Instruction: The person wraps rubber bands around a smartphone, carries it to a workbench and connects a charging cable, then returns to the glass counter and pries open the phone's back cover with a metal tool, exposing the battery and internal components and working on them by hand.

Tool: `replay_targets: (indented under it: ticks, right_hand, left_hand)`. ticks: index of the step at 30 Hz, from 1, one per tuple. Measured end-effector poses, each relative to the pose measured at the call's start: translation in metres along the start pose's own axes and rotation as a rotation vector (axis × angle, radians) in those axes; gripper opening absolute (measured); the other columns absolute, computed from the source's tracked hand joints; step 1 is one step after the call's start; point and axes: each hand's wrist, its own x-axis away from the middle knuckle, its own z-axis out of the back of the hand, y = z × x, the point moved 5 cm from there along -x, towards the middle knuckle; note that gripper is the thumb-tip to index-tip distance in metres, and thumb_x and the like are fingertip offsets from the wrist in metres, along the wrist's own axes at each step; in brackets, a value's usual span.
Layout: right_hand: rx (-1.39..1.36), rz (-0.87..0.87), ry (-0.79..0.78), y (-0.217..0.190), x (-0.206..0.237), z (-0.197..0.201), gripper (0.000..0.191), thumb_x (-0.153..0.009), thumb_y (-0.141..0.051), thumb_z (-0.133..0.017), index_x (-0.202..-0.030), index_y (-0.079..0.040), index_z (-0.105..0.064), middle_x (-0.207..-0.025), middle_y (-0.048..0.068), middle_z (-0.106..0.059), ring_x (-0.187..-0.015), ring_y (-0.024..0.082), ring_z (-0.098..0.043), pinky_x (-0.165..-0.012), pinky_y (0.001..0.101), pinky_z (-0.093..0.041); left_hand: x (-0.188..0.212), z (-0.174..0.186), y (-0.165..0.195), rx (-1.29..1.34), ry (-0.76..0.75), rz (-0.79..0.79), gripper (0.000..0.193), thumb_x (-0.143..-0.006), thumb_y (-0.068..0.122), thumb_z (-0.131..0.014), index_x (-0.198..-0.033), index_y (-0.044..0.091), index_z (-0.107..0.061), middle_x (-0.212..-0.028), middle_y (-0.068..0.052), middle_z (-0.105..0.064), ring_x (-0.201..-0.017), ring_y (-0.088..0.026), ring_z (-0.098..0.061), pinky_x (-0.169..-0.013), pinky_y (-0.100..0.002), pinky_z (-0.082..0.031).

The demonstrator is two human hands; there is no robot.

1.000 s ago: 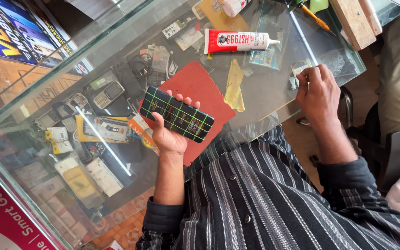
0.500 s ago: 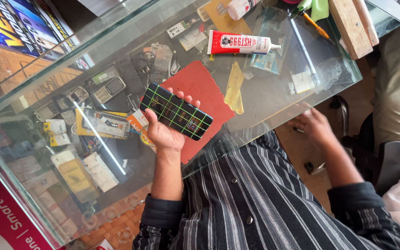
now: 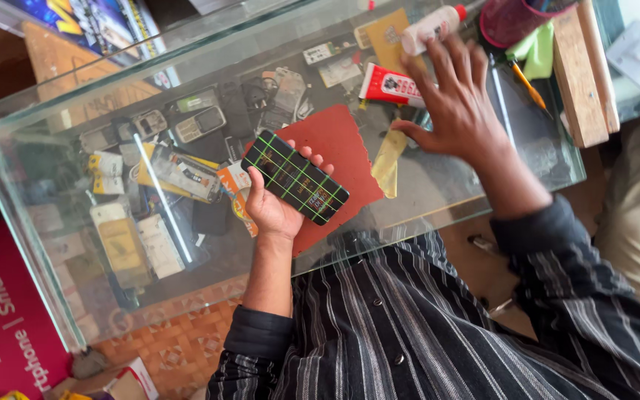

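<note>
Left hand [image 3: 275, 207] gripping phone [image 3: 295, 178] just above red mat [image 3: 342, 148]; right hand [image 3: 459, 111] spread wide, empty, over glue tube [image 3: 387, 84] beyond mat, on glass tabletop [image 3: 438, 192].

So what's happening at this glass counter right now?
A person in a striped shirt holds a dark phone with green grid lines in the left hand, above a red mat on the glass counter. The right hand is spread open over a red and white glue tube, not gripping it.
</note>
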Motion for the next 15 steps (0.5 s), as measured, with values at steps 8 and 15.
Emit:
replay_targets:
  ticks: [8,15]
  right_hand:
    - [-0.019,0.160,-0.178,0.049,-0.009,-0.021,0.066,-0.086,-0.055,-0.077,-0.126,-0.004,-0.069,-0.143,0.017,-0.055,-0.151,0.042,-0.040,-0.120,0.0620,-0.034]
    - [-0.094,-0.172,0.044,0.086,0.032,0.000,0.019,-0.104,-0.021,-0.073,-0.108,-0.003,-0.068,-0.126,0.010,-0.067,-0.110,0.028,-0.062,-0.092,0.0437,-0.052]
  left_hand:
    - [0.024,0.002,-0.006,0.046,0.025,-0.105,0.076,-0.104,0.060,-0.051,-0.148,-0.002,-0.046,-0.136,-0.021,-0.057,-0.131,-0.042,-0.055,-0.116,-0.068,-0.042]
    - [0.029,0.004,-0.010,0.047,0.025,-0.131,0.076,-0.104,0.060,-0.051,-0.147,-0.002,-0.046,-0.136,-0.022,-0.057,-0.131,-0.042,-0.055,-0.116,-0.068,-0.042]
